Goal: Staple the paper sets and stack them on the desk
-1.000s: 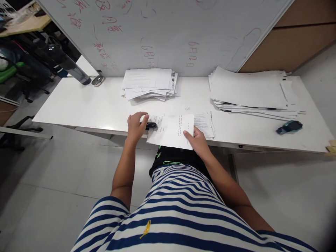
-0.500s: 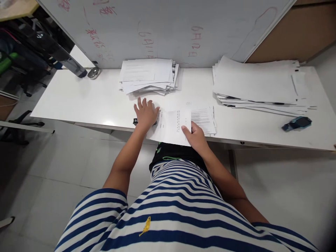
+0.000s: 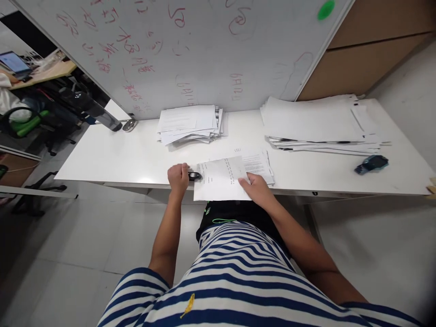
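My left hand [image 3: 178, 178] is closed around a small black stapler [image 3: 194, 175], whose rounded end sticks out to the right and meets the left edge of a printed paper sheet [image 3: 218, 181]. Most of the stapler is hidden inside the fist. My right hand [image 3: 258, 189] pinches the sheet at its right edge, thumb on top; whether several sheets lie together there I cannot tell. The paper is held over the front edge of the white table. Behind it, partly covered, lies a small stack of printed pages [image 3: 258, 168].
At the back of the table [image 3: 112, 159] rest a paper pile [image 3: 189, 120] and a larger one [image 3: 313, 120] to the right. A dark blue-black object [image 3: 371, 164] lies at the right. A bottle [image 3: 102, 116] and mouse [image 3: 129, 125] are at left, before a whiteboard [image 3: 204, 54].
My left hand has gone from spread fingers over the stapler to a closed grip on it, shifting left off the paper. My right hand still holds the sheet. The view has tilted upward.
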A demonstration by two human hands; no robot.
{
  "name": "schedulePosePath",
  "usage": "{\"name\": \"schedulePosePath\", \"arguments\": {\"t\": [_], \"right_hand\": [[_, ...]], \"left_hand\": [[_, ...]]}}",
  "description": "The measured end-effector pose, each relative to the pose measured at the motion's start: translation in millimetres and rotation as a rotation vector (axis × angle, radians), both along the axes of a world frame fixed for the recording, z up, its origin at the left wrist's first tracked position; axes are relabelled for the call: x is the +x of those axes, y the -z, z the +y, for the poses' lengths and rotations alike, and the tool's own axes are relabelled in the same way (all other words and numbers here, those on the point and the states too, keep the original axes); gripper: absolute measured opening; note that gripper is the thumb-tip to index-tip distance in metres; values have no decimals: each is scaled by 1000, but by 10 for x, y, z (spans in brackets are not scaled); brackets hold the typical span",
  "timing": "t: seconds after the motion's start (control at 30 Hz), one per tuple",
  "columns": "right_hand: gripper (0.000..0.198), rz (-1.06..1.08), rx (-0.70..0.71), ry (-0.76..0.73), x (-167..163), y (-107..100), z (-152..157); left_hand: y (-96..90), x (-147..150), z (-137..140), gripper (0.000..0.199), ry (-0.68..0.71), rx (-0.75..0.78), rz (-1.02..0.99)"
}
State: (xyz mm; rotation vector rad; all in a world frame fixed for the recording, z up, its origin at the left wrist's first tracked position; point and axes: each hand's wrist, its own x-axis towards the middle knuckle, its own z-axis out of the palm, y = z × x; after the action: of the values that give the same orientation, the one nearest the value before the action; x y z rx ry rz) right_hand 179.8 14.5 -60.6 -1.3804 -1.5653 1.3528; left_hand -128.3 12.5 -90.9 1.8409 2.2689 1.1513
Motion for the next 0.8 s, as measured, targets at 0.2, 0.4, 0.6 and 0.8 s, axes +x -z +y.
{"name": "schedulePosePath", "arguments": {"t": [0.2, 0.4, 0.6, 0.8], "right_hand": [[34, 110, -108, 222, 566, -52, 1], [34, 244, -205, 384, 877, 77, -90], [39, 293, -224, 371, 818, 40, -37], [43, 33, 21, 155, 780, 71, 421]], "left_hand": [[193, 13, 34, 56, -153, -16, 40], [223, 39, 75, 54, -202, -48, 6], [232, 40, 72, 55, -197, -43, -15], [251, 33, 77, 56, -192, -10, 42]]}}
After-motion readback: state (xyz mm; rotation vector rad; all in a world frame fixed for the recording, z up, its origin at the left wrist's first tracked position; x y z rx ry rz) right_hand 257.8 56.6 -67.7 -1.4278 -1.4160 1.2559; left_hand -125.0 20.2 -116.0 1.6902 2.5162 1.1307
